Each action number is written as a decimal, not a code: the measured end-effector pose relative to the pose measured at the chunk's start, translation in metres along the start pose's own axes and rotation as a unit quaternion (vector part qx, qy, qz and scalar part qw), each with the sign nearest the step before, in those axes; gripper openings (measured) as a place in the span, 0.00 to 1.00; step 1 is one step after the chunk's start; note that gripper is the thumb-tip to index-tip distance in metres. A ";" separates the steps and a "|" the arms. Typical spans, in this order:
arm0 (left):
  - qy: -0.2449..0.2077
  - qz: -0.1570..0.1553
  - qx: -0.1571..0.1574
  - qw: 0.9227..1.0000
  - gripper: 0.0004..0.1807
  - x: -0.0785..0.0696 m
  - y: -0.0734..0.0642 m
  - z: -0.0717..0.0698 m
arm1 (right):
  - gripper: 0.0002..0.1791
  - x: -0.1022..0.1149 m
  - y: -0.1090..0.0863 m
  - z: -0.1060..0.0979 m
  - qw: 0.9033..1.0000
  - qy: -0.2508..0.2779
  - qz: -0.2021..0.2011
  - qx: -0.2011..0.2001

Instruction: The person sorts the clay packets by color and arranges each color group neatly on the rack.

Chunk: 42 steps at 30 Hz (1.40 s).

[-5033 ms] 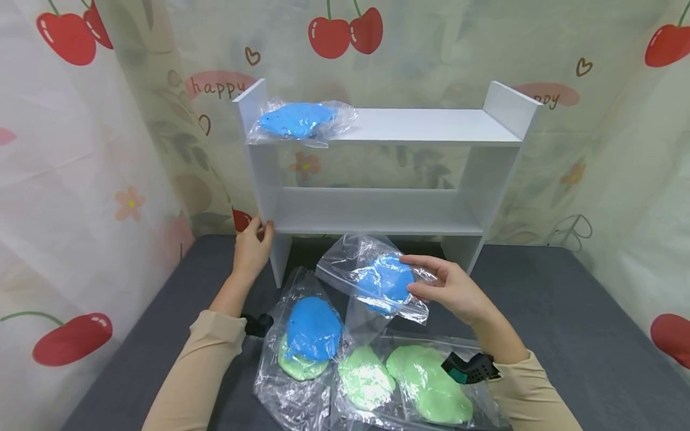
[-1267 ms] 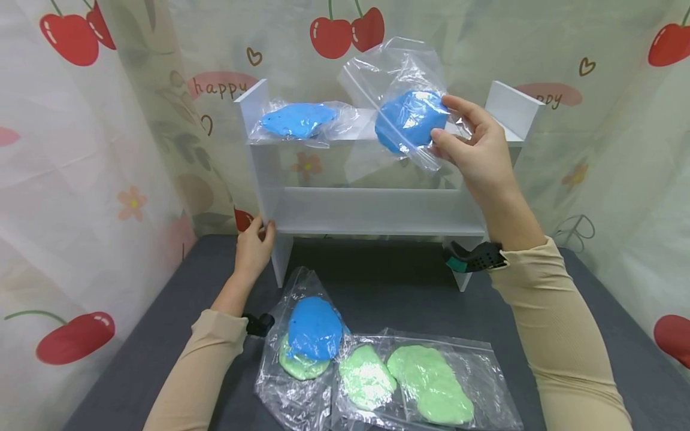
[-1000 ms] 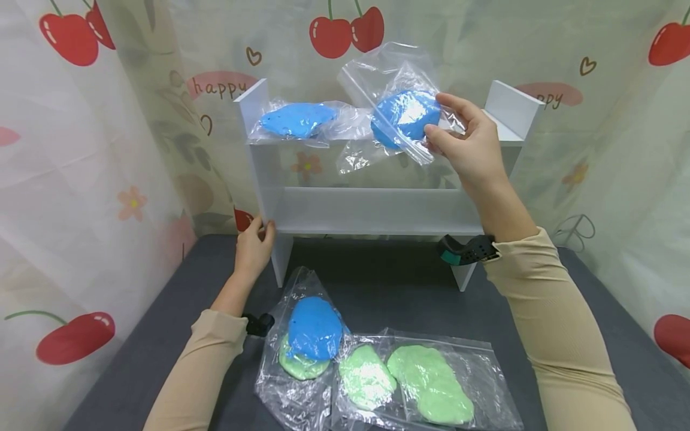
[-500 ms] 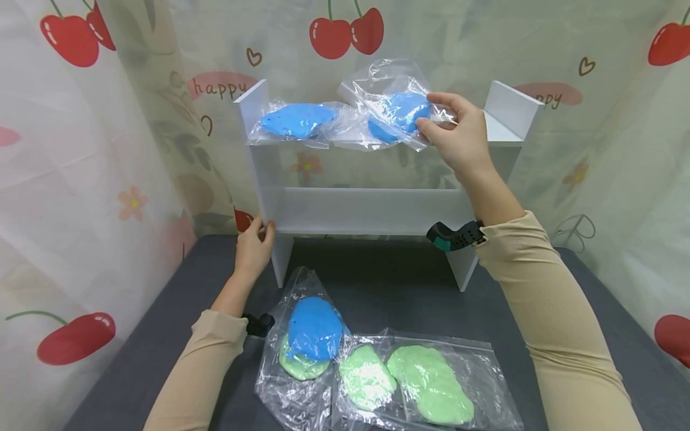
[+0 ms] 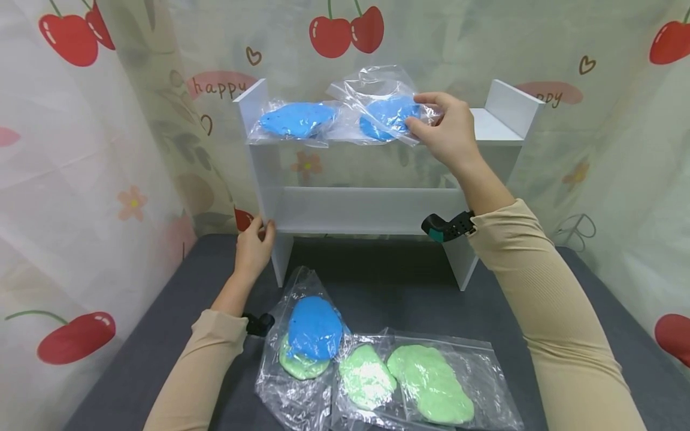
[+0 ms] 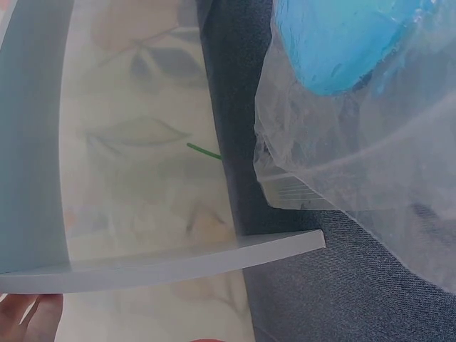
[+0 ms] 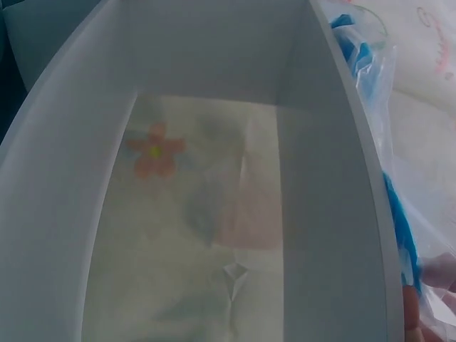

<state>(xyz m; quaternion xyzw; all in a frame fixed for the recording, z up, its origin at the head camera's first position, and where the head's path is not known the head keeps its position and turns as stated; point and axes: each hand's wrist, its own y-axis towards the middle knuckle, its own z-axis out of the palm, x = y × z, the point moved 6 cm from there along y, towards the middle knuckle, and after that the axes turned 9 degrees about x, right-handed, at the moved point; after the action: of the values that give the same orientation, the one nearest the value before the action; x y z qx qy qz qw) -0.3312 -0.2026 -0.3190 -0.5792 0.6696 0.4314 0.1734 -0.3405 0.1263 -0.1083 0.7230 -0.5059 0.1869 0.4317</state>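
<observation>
My right hand [image 5: 451, 133] pinches a clear zip bag holding a flat blue clay-like lump [image 5: 384, 117] between thumb and fingers. The bag is at the upper board of a white two-tier shelf [image 5: 377, 211], its lower edge close over the board's front. Beside it on the left lies another bag with a blue lump [image 5: 296, 120]. In the right wrist view, the blue lump [image 7: 400, 224] and fingertips show past the board's edge. My left hand [image 5: 252, 250] holds the shelf's left side panel by its edge; its fingertips [image 6: 44, 313] meet the panel in the left wrist view.
On the dark tabletop [image 5: 377, 293] before the shelf lie more clear bags: a blue lump [image 5: 314, 328] overlapping a green one, and green lumps [image 5: 431, 383] to the right. A cherry-print curtain [image 5: 431, 48] hangs behind. A thin cable [image 5: 577, 230] sits at back right.
My right hand lifted the blue bag from the table pile to the upper board, then lowered it and shifted it left towards the other blue bag. My left hand stays on the side panel.
</observation>
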 end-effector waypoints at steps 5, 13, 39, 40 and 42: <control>0.002 -0.001 0.000 1.000 0.19 0.000 0.000 0.000 | 0.23 0.001 0.004 0.004 1.000 -0.018 0.014 0.007; 0.003 0.000 -0.002 1.000 0.19 0.000 0.000 0.001 | 0.24 0.003 0.010 0.011 0.997 -0.060 0.029 0.026; -0.003 -0.005 -0.001 1.000 0.19 -0.001 -0.001 0.002 | 0.20 0.012 0.014 0.024 0.989 -0.139 0.009 0.046; -0.003 -0.004 -0.001 1.000 0.19 -0.001 -0.001 0.002 | 0.20 0.012 0.013 0.025 0.988 -0.143 0.011 0.049; -0.003 -0.004 -0.001 1.000 0.18 -0.001 -0.001 0.002 | 0.20 0.011 0.012 0.025 0.987 -0.148 0.017 0.054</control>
<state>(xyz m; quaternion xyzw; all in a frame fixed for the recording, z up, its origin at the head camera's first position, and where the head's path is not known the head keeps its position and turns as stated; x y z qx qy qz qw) -0.3307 -0.2003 -0.3191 -0.5809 0.6661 0.4334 0.1764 -0.3509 0.0979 -0.1091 0.7561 -0.5656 0.1123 0.3095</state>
